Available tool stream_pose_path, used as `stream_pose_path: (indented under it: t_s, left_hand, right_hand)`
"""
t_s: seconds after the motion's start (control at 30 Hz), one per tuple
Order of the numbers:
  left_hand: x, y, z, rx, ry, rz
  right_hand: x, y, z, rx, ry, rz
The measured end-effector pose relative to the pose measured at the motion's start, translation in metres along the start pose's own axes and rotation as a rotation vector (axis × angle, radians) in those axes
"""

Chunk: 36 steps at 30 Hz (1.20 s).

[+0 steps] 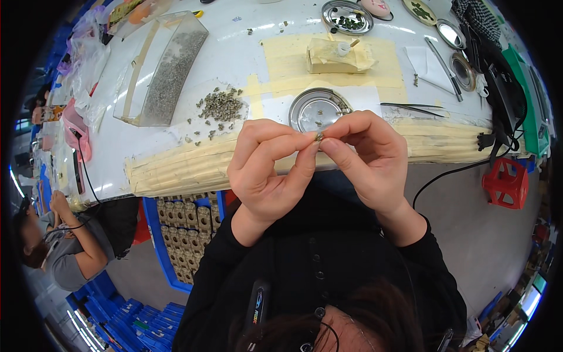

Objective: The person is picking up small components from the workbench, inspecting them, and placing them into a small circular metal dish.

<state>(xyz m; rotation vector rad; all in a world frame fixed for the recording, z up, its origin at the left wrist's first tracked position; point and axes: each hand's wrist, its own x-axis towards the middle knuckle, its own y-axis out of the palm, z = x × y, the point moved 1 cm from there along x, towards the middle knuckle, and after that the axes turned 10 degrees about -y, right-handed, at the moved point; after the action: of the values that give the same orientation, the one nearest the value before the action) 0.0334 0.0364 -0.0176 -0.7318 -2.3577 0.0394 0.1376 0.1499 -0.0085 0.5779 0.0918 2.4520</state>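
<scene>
Between the fingertips of both hands is a tiny metal part point(319, 136), brassy grey and too small to name more closely. My left hand point(271, 164) pinches it from the left, thumb against forefinger. From the right, my right hand point(369, 161) pinches the same piece. Just beyond the fingers sits a round steel dish point(300, 110) with a few small pieces in it, its near rim partly hidden by my hands. A loose heap of similar small metal parts point(220, 107) lies on the table to the left.
A clear plastic bin point(170, 70) full of tiny parts leans at the left. Tweezers point(413, 108) lie right of the dish. A taped block point(337, 57) stands behind it. Below the table edge are a blue crate point(153, 234) of metal pieces and a red stool point(505, 183). Another person sits left.
</scene>
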Motion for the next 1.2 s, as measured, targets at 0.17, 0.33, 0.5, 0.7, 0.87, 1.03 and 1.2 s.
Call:
stream_pose_path:
  t_s: [0.17,0.33,0.5,0.7,0.87,1.03,1.2]
  left_hand:
    - [0.000,0.000,-0.002,0.060,0.022,0.009]
    - [0.002,0.000,-0.002,0.095,0.098,0.015]
    - [0.002,-0.001,0.004,0.002,0.060,0.032]
    - [0.003,-0.001,0.008,-0.213,-0.062,0.099]
    - [0.000,0.001,0.009,-0.342,-0.167,0.105]
    - [-0.003,0.004,0.008,-0.464,-0.271,0.064]
    - [-0.007,0.007,0.009,-0.496,-0.306,0.029]
  right_hand:
    - [0.004,-0.006,-0.002,-0.249,-0.263,0.132]
    - [0.002,-0.001,0.001,-0.050,0.014,0.050]
    - [0.005,-0.006,0.002,0.282,0.332,0.093]
    - [0.008,-0.009,0.003,0.338,0.409,0.149]
    - [0.007,-0.005,0.005,0.336,0.318,0.084]
    - [-0.002,-0.002,0.002,-0.032,-0.054,0.042]
    - [-0.005,0.003,0.002,-0.014,-0.032,0.026]
